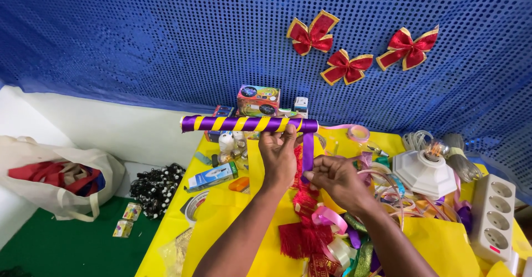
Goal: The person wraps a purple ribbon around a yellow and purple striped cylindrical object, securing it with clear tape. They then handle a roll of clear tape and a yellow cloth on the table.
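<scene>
My left hand (279, 156) holds up a horizontal stick (233, 123) wrapped in spiralling purple and yellow ribbon, gripping it near its right end. A loose strip of purple ribbon (308, 150) hangs down from that end. My right hand (334, 178) pinches the lower part of this strip between thumb and fingers, just right of my left hand. Both hands hover over a yellow-covered table (221, 221).
Tangled ribbons and red tassel trim (310, 227) lie below my hands. A white lamp holder (425, 172), a white power strip (493, 213), small boxes (258, 100) and bulbs crowd the table. A cloth bag (55, 183) and black beads (157, 187) lie left. Red bows (406, 48) hang on the blue sequin backdrop.
</scene>
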